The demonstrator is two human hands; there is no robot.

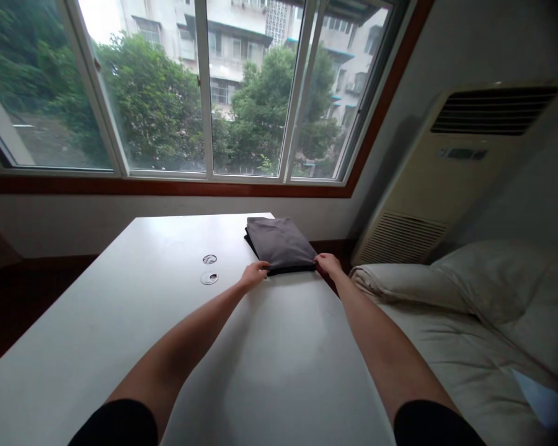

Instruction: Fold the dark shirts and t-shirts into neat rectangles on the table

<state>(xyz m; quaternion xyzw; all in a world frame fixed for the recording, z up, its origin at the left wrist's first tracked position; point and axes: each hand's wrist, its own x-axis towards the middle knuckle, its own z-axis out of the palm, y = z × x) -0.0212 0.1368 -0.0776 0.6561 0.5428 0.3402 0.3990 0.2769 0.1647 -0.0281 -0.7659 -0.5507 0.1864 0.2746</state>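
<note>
My left grip and right grip pinch the near corners of folded grey cloth, far right on the white table; folding looks mostly done, left-side layers not yet squared.

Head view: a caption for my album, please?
Left hand and right hand hold a folded gray cloth by its near corners on a white table near a window.

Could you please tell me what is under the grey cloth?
Under the grey cloth, black fabric shows along the near edge and at the left, above the table. Farther in, anything underneath is covered from view.
</note>
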